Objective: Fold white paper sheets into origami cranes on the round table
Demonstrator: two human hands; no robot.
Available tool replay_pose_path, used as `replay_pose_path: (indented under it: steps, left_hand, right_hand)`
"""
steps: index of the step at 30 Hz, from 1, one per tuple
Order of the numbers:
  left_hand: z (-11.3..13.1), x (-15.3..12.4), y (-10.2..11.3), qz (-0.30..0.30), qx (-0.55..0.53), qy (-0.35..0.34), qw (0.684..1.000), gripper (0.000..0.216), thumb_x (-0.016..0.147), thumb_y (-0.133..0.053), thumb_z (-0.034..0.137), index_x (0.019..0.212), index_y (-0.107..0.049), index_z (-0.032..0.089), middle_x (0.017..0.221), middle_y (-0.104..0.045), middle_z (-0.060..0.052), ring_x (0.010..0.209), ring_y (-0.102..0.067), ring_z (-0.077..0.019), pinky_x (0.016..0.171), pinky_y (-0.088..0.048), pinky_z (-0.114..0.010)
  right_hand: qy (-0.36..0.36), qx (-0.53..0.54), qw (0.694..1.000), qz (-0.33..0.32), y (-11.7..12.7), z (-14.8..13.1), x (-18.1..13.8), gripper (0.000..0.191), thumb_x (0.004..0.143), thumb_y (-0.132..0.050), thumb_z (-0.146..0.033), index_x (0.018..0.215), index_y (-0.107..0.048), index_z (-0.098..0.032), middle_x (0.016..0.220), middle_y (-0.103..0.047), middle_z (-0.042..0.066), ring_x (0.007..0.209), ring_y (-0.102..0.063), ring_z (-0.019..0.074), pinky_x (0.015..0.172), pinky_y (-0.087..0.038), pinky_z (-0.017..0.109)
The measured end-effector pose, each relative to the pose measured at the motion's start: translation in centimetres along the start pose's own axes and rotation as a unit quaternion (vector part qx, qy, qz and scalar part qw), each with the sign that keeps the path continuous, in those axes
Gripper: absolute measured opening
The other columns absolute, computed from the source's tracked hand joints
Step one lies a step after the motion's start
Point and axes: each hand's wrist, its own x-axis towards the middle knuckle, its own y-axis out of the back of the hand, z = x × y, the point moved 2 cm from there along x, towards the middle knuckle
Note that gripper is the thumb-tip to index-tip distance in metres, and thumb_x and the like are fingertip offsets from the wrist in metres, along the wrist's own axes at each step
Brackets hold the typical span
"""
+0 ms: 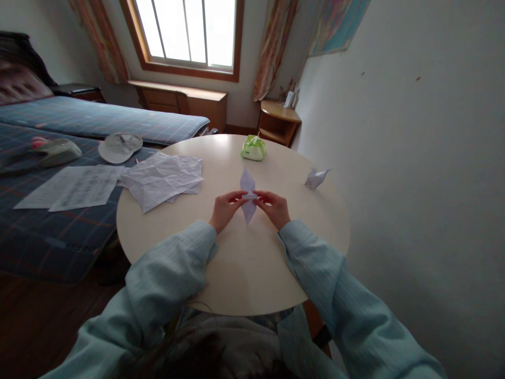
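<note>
One folded paper (248, 196), white and kite-shaped with a point at each end, is pinched at its middle between two hands near the centre of the round table (244, 273). The left hand (225, 209) is closed on the paper's left side with thumb and fingertips; the right hand (275, 208) is closed on its right side in the same way. Both arms are covered by pale blue ribbed sleeves.

One finished paper figure (315, 178), white and angular, is seen near the table's right edge. One small green and white packet (253, 148), soft and rounded, is set near the far edge. One loose pile of crumpled white sheets (161, 180) is spread at the left edge, partly overhanging it. The tabletop is smooth and cream-coloured.

Two printed sheets (73, 187) and one flat round white cap (120, 147) are laid on the blue checked bed (47, 231) beside the table.
</note>
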Motion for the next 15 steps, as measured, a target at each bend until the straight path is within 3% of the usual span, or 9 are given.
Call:
replay_pose_path:
  steps: [6,15]
  left_hand:
    - [0.23,-0.11,0.15,0.01,0.047,-0.021,0.999,0.023,0.064,-0.065,0.032,0.083,-0.069,0.018,0.084,-0.069,-0.004,0.065,-0.06,-0.0128,0.065,-0.05,-0.026]
    - [0.37,-0.26,0.13,0.02,0.099,-0.079,0.992,0.016,0.067,-0.064,0.028,0.08,-0.069,0.021,0.081,-0.07,-0.002,0.063,-0.06,-0.0121,0.065,-0.05,-0.026]
  right_hand:
    - [-0.022,0.034,0.999,0.007,-0.13,0.36,-0.06,0.027,0.063,-0.067,-0.035,0.087,-0.067,-0.022,0.083,-0.069,0.002,0.069,-0.063,0.0142,0.07,-0.053,0.03]
    - [-0.016,0.012,1.0,0.012,-0.1,0.07,-0.08,0.025,0.063,-0.067,-0.034,0.086,-0.068,-0.022,0.08,-0.069,0.003,0.066,-0.063,0.0138,0.067,-0.054,0.029]
